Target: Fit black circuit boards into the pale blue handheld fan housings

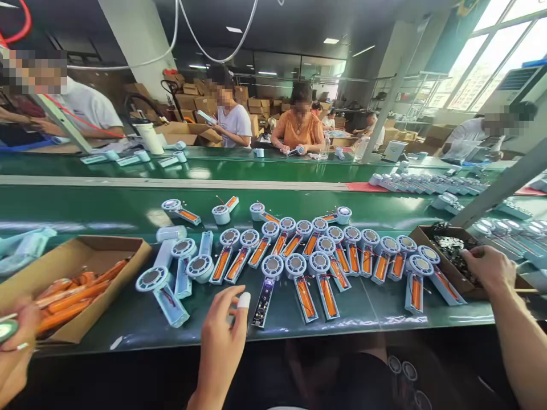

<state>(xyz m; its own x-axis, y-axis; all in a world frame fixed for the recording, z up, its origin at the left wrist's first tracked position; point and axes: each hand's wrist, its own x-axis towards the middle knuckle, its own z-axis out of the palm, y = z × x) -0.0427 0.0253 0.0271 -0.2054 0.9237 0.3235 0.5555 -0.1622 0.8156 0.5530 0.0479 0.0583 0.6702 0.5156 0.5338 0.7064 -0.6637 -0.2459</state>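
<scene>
My left hand (224, 336) is open, its thumb tip wrapped in a white finger cover. It holds nothing and hovers at the belt's near edge, beside a light-blue fan housing (273, 266) that bears a dark circuit board (262, 304) with a lit spot. At the right, my right hand (491, 269) reaches into a cardboard box (459, 290) of small black circuit boards (448, 247). Its fingers are closed at the pile; what they grip is hidden. Between my hands lie several similar housings (305, 299) with orange batteries and thin wires showing.
A co-worker's hand (17, 347) holds something green and round at the left edge, beside a cardboard box (128, 247) of orange batteries (77, 293). A slanted metal post (499, 182) rises at right. People sit across the green belt (106, 205); more housings (427, 183) lie there.
</scene>
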